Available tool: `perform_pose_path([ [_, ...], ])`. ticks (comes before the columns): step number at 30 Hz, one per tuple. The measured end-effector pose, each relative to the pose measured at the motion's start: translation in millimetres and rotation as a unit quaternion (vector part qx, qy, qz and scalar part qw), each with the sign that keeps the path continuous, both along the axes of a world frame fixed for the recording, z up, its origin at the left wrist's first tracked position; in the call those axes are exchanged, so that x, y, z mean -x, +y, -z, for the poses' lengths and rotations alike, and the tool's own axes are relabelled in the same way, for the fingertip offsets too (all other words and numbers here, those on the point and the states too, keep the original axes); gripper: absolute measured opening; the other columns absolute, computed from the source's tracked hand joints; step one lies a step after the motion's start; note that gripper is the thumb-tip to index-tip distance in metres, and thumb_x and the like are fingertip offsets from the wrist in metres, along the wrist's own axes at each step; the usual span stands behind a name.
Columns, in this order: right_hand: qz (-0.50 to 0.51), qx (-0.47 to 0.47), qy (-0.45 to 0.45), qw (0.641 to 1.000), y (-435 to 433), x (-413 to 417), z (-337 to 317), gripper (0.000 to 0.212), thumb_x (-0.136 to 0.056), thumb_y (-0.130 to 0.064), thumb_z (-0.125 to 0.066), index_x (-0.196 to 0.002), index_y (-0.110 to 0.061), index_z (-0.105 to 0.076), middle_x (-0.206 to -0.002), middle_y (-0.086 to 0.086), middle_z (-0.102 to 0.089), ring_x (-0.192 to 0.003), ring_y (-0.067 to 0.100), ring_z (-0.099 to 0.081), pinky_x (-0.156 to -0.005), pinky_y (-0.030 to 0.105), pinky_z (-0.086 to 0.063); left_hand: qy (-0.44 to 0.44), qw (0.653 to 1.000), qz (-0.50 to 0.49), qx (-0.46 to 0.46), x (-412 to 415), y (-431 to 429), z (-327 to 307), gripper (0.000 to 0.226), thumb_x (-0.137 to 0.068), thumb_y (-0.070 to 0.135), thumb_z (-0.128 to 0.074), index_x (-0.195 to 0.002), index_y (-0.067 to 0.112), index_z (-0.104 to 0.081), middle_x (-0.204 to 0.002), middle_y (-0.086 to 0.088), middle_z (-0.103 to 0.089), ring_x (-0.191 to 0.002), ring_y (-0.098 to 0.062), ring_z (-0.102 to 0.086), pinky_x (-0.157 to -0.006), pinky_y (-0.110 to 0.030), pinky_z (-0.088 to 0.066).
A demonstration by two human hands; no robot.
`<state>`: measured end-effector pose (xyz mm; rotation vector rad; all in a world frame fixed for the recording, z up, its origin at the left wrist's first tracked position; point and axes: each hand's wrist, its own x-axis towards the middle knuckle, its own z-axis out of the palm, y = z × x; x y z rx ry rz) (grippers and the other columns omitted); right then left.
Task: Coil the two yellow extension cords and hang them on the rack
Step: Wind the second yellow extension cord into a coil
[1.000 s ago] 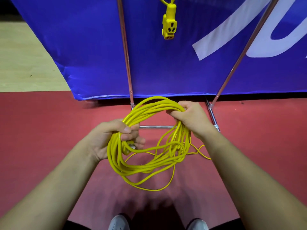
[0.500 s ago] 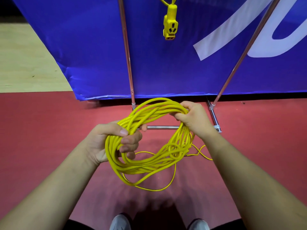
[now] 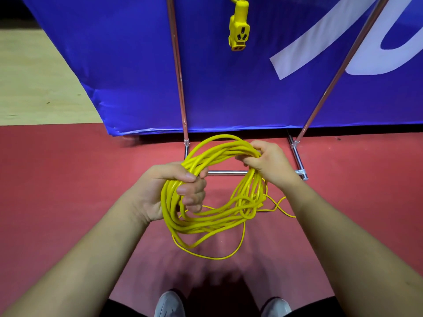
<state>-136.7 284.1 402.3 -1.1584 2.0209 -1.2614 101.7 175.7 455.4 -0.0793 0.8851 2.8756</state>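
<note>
Coil [image 3: 212, 197] (both hands gripping) has bunched tighter since before.

Rack poles [image 3: 178, 72] flanking open gap

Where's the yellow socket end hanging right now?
The yellow socket end hangs top centre of the head view, before the blue banner, between the rack's two poles.

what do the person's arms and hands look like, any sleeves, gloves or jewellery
Both forearms are bare right to the bottom edge of the picture, with no sleeve in view. The left hand and right hand wear no gloves, and no rings, watch or wristband show. There are no markings on what is visible.
</note>
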Motion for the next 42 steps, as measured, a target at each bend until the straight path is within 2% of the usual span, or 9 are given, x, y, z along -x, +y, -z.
perform_pose_path([
  [6,-0.065,-0.089,-0.093,0.99,7.1,-2.4,18.8,0.048,-0.076,-0.024,-0.081,-0.119,-0.014,-0.061,-0.112,0.001,-0.067,-0.098,0.007,-0.062,-0.081,0.014,-0.047,-0.059,0.982,-0.124,0.133,-6.8,-14.8,-4.3,0.028,-0.066,0.017,-0.077,-0.081,0.006,-0.055,-0.046,0.001,-0.042,-0.039,-0.014,-0.042,-0.047,-0.026,-0.042],
  [12,-0.054,-0.13,-0.073,0.987,11.1,0.0,29.4,0.013,-0.092,-0.011,-0.064,-0.082,-0.003,-0.066,-0.064,-0.003,-0.056,-0.053,-0.004,-0.046,-0.056,0.014,-0.036,-0.039,0.962,-0.216,0.163,-14.6,-33.6,-6.4,0.034,-0.067,0.02,-0.075,-0.082,0.008,-0.047,-0.046,0.002,-0.042,-0.044,-0.015,-0.044,-0.052,-0.027,-0.046],
  [17,-0.083,-0.213,-0.194,0.954,16.9,-8.0,51.4,0.015,-0.094,-0.009,-0.059,-0.08,-0.014,-0.057,-0.079,0.006,-0.068,-0.075,0.017,-0.066,-0.073,0.029,-0.049,-0.06,0.942,-0.306,0.128,-23.2,-47.8,-9.8,0.022,-0.063,0.017,-0.071,-0.077,0.009,-0.056,-0.049,0.0,-0.047,-0.072,-0.024,-0.066,-0.077,-0.033,-0.056],
  [20,0.007,-0.151,-0.294,0.944,6.8,-17.7,48.9,0.012,-0.096,-0.007,-0.057,-0.087,-0.012,-0.05,-0.07,0.008,-0.057,-0.06,0.023,-0.064,-0.056,0.03,-0.055,-0.093,0.931,-0.325,0.139,-18.0,-40.5,-10.8,0.011,-0.07,0.013,-0.059,-0.067,0.007,-0.068,-0.065,-0.008,-0.066,-0.101,-0.034,-0.068,-0.085,-0.039,-0.056],
  [24,0.026,-0.154,-0.147,0.977,-1.3,-25.3,28.7,0.011,-0.095,-0.011,-0.057,-0.084,-0.01,-0.058,-0.058,0.004,-0.05,-0.037,0.007,-0.037,-0.036,0.016,-0.029,-0.143,0.911,-0.35,0.167,-12.0,-42.6,-11.1,0.028,-0.083,0.012,-0.045,-0.077,0.006,-0.072,-0.097,-0.019,-0.073,-0.085,-0.025,-0.073,-0.07,-0.029,-0.059],
  [27,-0.105,-0.229,0.024,0.967,1.2,-30.3,-4.5,0.016,-0.089,-0.003,-0.058,-0.079,-0.009,-0.069,-0.048,-0.008,-0.051,-0.034,-0.001,-0.039,-0.038,0.012,-0.031,-0.193,0.874,-0.373,0.243,-10.3,-46.2,-4.8,0.014,-0.086,0.007,-0.052,-0.092,-0.002,-0.06,-0.075,-0.012,-0.074,-0.059,-0.017,-0.069,-0.057,-0.026,-0.056],
  [30,-0.271,-0.272,0.017,0.923,6.3,-48.8,-41.8,0.015,-0.087,-0.002,-0.062,-0.078,-0.009,-0.071,-0.046,-0.01,-0.05,-0.039,-0.001,-0.042,-0.043,0.012,-0.034,-0.242,0.851,-0.308,0.348,-4.9,-34.2,3.2,0.015,-0.09,0.005,-0.053,-0.089,-0.006,-0.064,-0.073,-0.016,-0.073,-0.057,-0.021,-0.067,-0.055,-0.03,-0.056],
  [38,-0.198,-0.059,-0.208,0.956,-6.3,-64.2,-58.3,0.014,-0.091,-0.014,-0.065,-0.079,-0.007,-0.067,-0.052,0.005,-0.035,-0.045,0.011,-0.025,-0.048,0.028,-0.015,-0.183,0.912,-0.155,0.334,-1.0,-7.8,3.2,0.012,-0.08,0.01,-0.063,-0.081,-0.001,-0.068,-0.071,-0.019,-0.067,-0.061,-0.026,-0.065,-0.058,-0.031,-0.054],
  [42,-0.161,-0.029,-0.181,0.97,-6.4,-48.0,-44.5,0.016,-0.089,-0.021,-0.068,-0.079,-0.01,-0.062,-0.061,0.015,-0.042,-0.05,0.02,-0.032,-0.05,0.035,-0.021,-0.115,0.937,-0.179,0.276,3.3,-7.8,1.7,0.013,-0.078,0.017,-0.066,-0.071,0.01,-0.057,-0.058,-0.005,-0.048,-0.056,-0.022,-0.053,-0.057,-0.031,-0.047],
])
